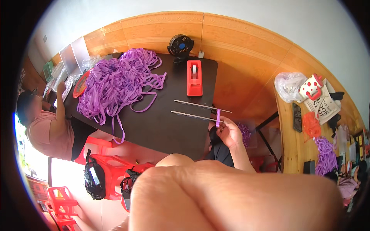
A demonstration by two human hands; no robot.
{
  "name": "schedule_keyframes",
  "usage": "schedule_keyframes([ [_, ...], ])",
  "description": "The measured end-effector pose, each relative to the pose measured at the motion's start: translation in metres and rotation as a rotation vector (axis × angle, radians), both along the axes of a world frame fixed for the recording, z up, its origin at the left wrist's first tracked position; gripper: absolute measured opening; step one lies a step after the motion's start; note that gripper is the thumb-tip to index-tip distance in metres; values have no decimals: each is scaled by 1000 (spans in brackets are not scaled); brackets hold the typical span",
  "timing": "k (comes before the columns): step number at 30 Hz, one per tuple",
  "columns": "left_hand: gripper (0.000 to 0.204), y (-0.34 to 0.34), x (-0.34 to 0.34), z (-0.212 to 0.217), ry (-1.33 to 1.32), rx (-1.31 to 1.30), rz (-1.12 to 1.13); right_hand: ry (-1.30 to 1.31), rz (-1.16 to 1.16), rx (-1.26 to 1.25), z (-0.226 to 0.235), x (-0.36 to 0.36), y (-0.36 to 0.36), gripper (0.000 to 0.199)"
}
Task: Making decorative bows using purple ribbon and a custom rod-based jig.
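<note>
Right hand (230, 135), right of and nearer than the tape dispenser (195, 87), grips a purple strap (218, 116) spanning two rods (192, 116); left hand's state undeterminable.

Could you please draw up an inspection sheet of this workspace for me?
Surface: dark table, mostly covered at its left by ribbon.
Job's things: purple ribbon heap; purple band across two metal rods.
Clutter: red tape dispenser and black fan on the table; dotted cup on the wooden table at right.
Hands: right hand at the band, grip unclear; left hand not in view.
Cables: nothing seen.
Surroundings: co-worker at left; orange-brown wall panelling.
</note>
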State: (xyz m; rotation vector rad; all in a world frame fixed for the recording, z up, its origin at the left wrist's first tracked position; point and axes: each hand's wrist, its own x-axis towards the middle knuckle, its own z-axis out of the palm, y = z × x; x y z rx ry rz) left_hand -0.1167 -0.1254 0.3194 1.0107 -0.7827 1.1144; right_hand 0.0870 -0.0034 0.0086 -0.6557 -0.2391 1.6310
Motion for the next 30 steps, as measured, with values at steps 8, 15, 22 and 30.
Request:
schedule_keyframes([
  [8, 49, 10, -5, 5, -38, -4, 0, 116, 76, 81, -4, -7, 28, 28],
  [15, 53, 64, -17, -53, -151, -245, 172, 270, 204, 175, -10, -2, 32, 33],
  [22, 42, 79, 3, -152, 741, -496, -63, 271, 149, 278, -5, -2, 36, 36],
  [30, 20, 136, -81, -187, 1280, -391, 817, 282, -6, 240, -1, 29, 18, 34],
])
